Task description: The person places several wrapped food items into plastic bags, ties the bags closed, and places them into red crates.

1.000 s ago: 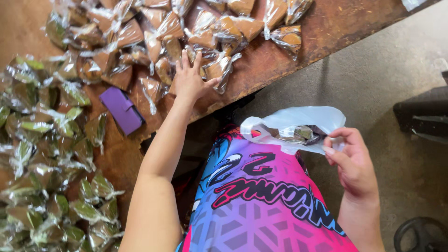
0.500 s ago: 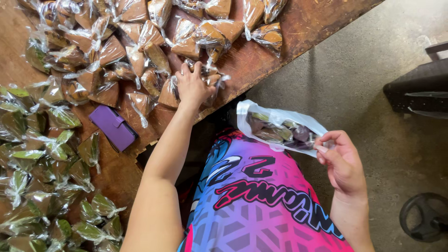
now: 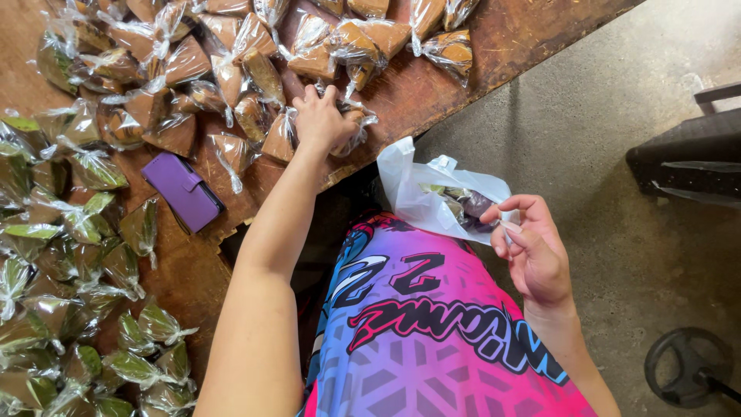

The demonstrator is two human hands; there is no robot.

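Near the edge of the wooden tabletop (image 3: 494, 46), the left hand (image 3: 320, 120) lies palm down with its fingers curled over a clear-wrapped brown packet (image 3: 351, 127), pressing on it among a spread of similar brown packets (image 3: 231, 69) that cover the upper part of the surface. Whether the fingers have fully closed around that packet cannot be told, since the hand hides most of it. Off the tabletop, above the person's lap and the colourful patterned shirt (image 3: 432, 332), the right hand (image 3: 532, 251) pinches the rim of a thin white plastic bag (image 3: 424, 189) between thumb and fingers, holding it with its mouth partly open; a few wrapped pieces show dimly through the bag's wall. Just left of the left forearm a small purple wallet (image 3: 183, 191) lies flat on the wood. Farther left and lower, a second large heap of green packets (image 3: 69, 309) in clear wrap fills that corner of the tabletop. Beyond the tabletop's edge the concrete floor (image 3: 617, 100) shows, with a dark piece of furniture (image 3: 687, 158) at the right and a round black wheel-like object (image 3: 687, 367) below it.
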